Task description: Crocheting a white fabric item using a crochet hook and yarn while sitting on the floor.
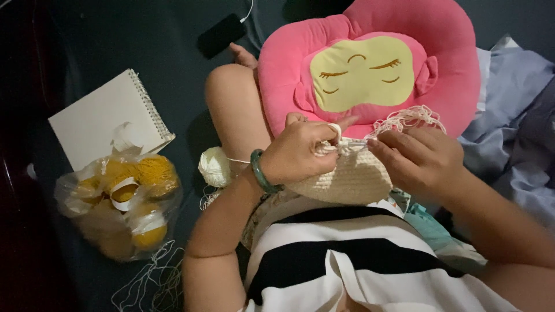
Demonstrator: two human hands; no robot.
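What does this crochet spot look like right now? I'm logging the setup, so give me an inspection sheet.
Surface: dark sheet, dimly lit.
Job's things: cream crochet piece held at its rim; cream yarn ball beside the knee, strand running to the work.
Clutter: clear bag of yellow yarn balls; spiral notebook; loose threads; pink cushion.
Grippers: left hand, green bangle at the wrist, pinches the rim; right hand grips the rim opposite; any hook is hidden.
Cables: white cable into a dark phone.
Surroundings: crumpled blue fabric at the right.
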